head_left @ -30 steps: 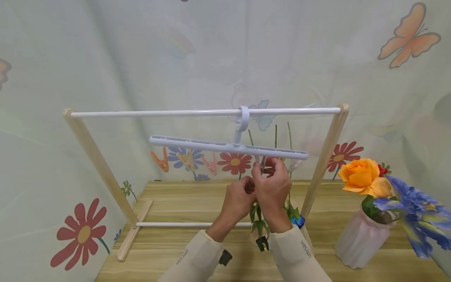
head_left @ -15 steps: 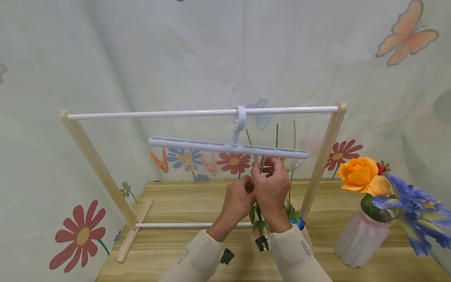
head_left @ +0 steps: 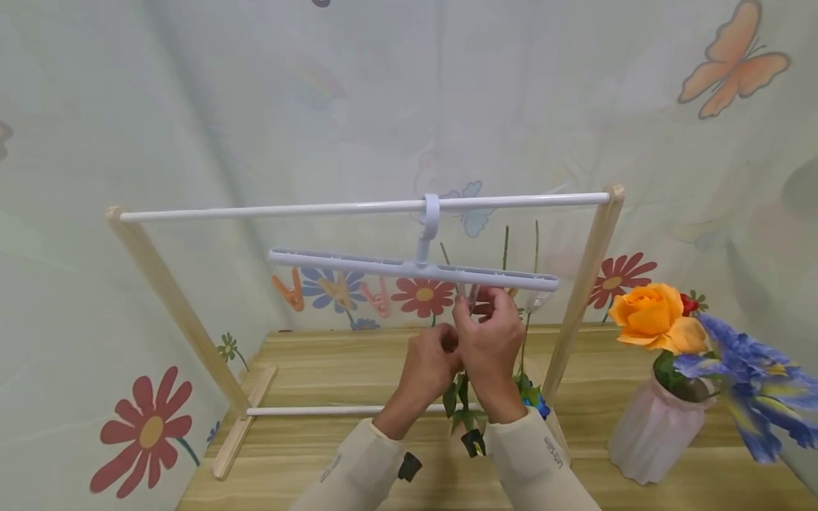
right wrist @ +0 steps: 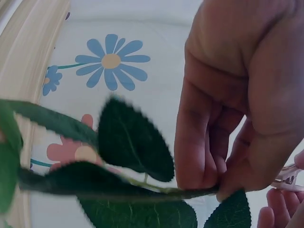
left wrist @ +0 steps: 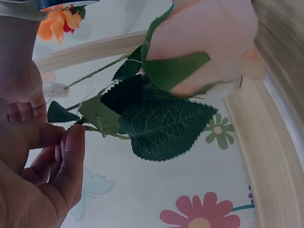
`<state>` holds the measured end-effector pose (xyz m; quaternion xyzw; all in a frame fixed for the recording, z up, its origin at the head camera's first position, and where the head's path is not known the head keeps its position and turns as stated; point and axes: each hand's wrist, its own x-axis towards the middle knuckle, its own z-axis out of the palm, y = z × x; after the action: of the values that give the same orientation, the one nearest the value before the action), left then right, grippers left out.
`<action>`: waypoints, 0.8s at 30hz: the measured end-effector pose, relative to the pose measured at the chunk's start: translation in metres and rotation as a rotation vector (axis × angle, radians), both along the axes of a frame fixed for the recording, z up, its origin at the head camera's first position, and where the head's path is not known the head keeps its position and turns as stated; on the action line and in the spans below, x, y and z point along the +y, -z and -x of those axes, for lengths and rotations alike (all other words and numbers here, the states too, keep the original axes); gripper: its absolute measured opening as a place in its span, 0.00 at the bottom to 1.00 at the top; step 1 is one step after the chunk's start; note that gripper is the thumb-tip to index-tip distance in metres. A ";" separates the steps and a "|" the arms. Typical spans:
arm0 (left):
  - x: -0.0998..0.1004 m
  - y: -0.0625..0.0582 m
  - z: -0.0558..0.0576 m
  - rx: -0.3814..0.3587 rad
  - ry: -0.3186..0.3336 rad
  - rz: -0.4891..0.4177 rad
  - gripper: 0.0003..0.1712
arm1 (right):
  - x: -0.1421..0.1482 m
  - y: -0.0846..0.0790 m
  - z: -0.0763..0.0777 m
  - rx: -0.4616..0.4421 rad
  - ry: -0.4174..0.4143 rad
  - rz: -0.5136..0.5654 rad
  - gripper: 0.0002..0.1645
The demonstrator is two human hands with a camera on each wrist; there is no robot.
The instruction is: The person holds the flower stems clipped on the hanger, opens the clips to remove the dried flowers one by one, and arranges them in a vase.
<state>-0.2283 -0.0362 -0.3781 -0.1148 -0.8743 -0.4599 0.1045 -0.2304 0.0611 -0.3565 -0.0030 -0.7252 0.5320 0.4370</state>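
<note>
In the head view, my left hand (head_left: 424, 362) is beside my right hand (head_left: 491, 333), below the right half of a pale blue hanger (head_left: 345, 264). Close up, the left hand pinches the thin green stem of an artificial rose between thumb and fingertips. That pale pink rose (left wrist: 204, 42) hangs head down, with toothed dark green leaves (left wrist: 166, 128) under the pinch. My right hand holds a translucent pinkish clothespin (right wrist: 289, 175) at the hanger's underside. The stem's upper end rises past the hanger bar, left of the clothespin. The clothespin's jaws are mostly hidden by fingers.
The hanger hooks over the white rod (head_left: 275, 211) of a wooden rack. Orange (head_left: 290, 291), yellow (head_left: 336, 289) and pink (head_left: 377, 297) clothespins hang at its left. Right of my hands, a whitish clothespin (head_left: 538, 299) holds a stem. A ribbed vase (head_left: 658, 433) with flowers stands right.
The pinched stem has shifted slightly left and down, and its leaves with it. Stem tops at the hanger's right have swayed right. Both hands keep their holds; the head view has shifted a little.
</note>
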 end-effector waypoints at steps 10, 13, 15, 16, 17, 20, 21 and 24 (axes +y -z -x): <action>-0.020 0.007 -0.011 0.065 0.035 0.179 0.01 | 0.001 0.001 0.002 0.038 0.018 -0.001 0.17; -0.032 0.011 -0.018 0.126 0.026 0.261 0.01 | 0.001 0.002 0.004 0.049 0.023 -0.006 0.17; -0.039 0.014 -0.022 0.165 0.014 0.303 0.04 | 0.002 0.003 0.004 0.048 0.022 -0.005 0.17; -0.042 0.015 -0.025 0.182 0.005 0.319 0.05 | 0.002 0.003 0.004 0.051 0.025 -0.006 0.18; -0.045 0.016 -0.027 0.209 -0.007 0.338 0.06 | 0.002 0.004 0.005 0.054 0.025 -0.005 0.18; -0.051 0.020 -0.031 0.321 -0.056 0.407 0.08 | 0.002 0.005 0.005 0.062 0.027 -0.004 0.18; -0.052 0.022 -0.032 0.365 -0.071 0.428 0.08 | 0.002 0.005 0.006 0.067 0.030 -0.005 0.18; -0.057 0.028 -0.035 0.495 -0.115 0.490 0.09 | 0.002 0.005 0.005 0.070 0.031 -0.001 0.18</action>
<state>-0.1930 -0.0927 -0.4061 -0.1952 -0.9118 -0.1882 0.3084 -0.2356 0.0633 -0.3619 0.0045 -0.7099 0.5245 0.4701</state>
